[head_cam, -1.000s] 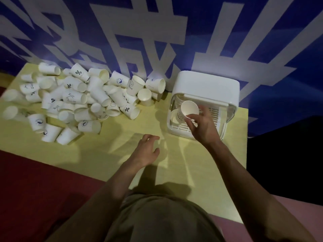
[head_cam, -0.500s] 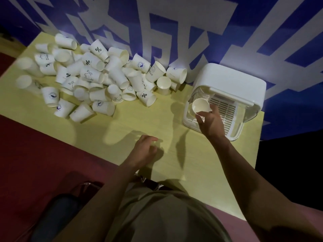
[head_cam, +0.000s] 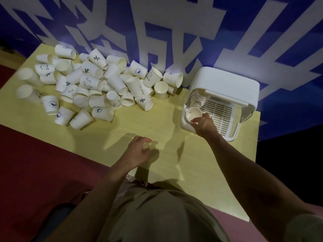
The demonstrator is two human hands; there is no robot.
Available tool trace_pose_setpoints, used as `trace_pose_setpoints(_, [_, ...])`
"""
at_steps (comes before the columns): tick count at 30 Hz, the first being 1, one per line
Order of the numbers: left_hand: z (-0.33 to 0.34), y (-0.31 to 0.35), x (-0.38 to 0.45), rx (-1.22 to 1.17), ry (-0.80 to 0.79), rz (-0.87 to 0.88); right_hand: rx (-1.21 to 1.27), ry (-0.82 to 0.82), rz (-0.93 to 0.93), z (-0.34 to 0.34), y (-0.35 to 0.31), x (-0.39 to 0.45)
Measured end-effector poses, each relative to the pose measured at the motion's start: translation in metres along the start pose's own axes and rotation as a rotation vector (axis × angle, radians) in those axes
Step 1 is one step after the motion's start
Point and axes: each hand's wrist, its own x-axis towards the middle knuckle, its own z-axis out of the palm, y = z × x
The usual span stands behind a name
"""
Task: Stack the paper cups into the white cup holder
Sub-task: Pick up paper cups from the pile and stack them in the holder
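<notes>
Far left to centre: big loose heap of white paper cups [head_cam: 90,84], most tipped on their sides w/ small dark printed logos (% marks, little animals, "HELLO"), a few standing mouth-up or bottom-up, all on the pale yellow tabletop [head_cam: 157,123] against the blue wall w/ large white characters [head_cam: 174,23]. Centre, near table edge: left hand [head_cam: 138,151] hovers over the wood, fingers loosely curled, holding nothing. Right: right hand [head_cam: 203,124] pinches the rim of one plain white paper cup [head_cam: 193,114], mouth facing up toward cam, at the front-left corner of the white plastic cup holder [head_cam: 225,88], just over its slatted white tray. Holder has a rounded white top and clear side walls; nested cup rims show inside at upper left.
</notes>
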Motion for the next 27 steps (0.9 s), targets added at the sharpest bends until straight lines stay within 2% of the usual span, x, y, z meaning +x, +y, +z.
trace_pose_setpoints(3, [0.000,-0.005,0.000,0.033,-0.003,0.003,0.048,0.167,-0.059,0.022,0.020,0.004])
trace_pose_setpoints(6, [-0.004,-0.007,0.001,0.040,-0.023,0.016,0.044,0.122,-0.047,0.034,0.036,-0.002])
trace_pose_setpoints(8, [-0.007,-0.008,0.005,0.037,-0.022,0.024,0.011,0.165,-0.085,0.024,0.026,-0.019])
trace_pose_setpoints(11, [-0.013,-0.011,0.013,0.044,-0.013,0.043,0.065,0.209,-0.009,-0.003,0.000,-0.046])
trace_pose_setpoints(15, [-0.034,-0.027,0.025,0.020,-0.013,0.087,0.132,0.251,-0.013,-0.013,-0.036,-0.074])
trace_pose_setpoints(18, [-0.063,-0.051,0.030,0.011,0.073,0.081,0.153,0.224,-0.041,-0.006,-0.081,-0.083])
trace_pose_setpoints(24, [-0.142,-0.133,0.029,0.067,0.372,0.002,0.183,0.092,-0.144,0.038,-0.181,-0.069])
trace_pose_setpoints(27, [-0.176,-0.187,0.035,0.140,0.406,-0.053,0.192,0.036,-0.164,0.059,-0.234,-0.056])
